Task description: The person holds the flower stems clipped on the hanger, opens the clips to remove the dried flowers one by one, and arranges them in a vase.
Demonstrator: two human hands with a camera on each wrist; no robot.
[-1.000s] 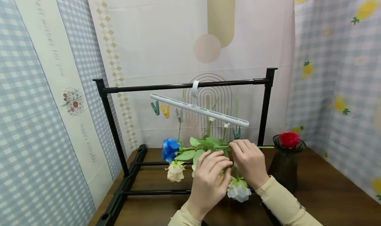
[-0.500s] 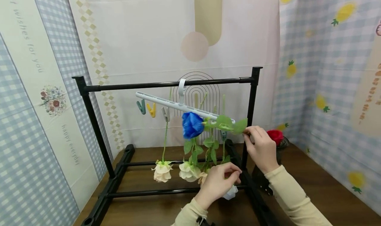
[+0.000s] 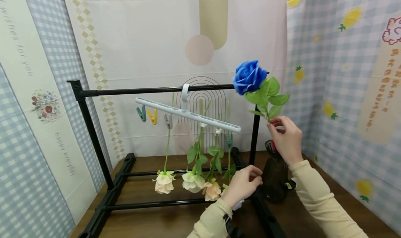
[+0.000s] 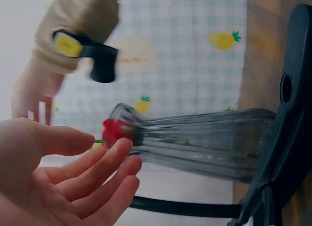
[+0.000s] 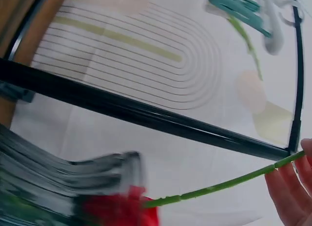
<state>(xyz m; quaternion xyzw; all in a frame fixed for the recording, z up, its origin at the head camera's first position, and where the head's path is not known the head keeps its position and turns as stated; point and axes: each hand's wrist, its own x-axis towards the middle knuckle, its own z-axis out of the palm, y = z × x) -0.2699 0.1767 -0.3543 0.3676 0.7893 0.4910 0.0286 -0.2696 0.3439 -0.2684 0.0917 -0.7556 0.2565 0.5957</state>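
Note:
In the head view my right hand (image 3: 286, 139) pinches the stem of a blue rose (image 3: 249, 78) just under its leaves, bloom upward. Its bare green stem (image 5: 219, 187) runs from those fingers to a red rose (image 5: 119, 210) in the right wrist view; the stem's tip meets or passes the red petals, I cannot tell which. The red rose stands in the mouth of a dark ribbed glass vase (image 3: 275, 182). My left hand (image 3: 242, 184) hovers left of the vase, its fingers loosely bent and holding nothing. Most of the red bloom is hidden behind my right hand in the head view.
A pale blue clip hanger (image 3: 188, 114) hangs tilted from a black rack (image 3: 131, 91). Several pale roses (image 3: 192, 181) dangle upside down from its clips. Teal (image 3: 141, 113) and yellow (image 3: 152, 117) clips hold nothing. The rack's right foot (image 3: 266, 217) lies beside the vase.
The blue rose has gone from lying sideways below the hanger to upright over the vase in my right hand. My left hand has let go of the flower and moved right.

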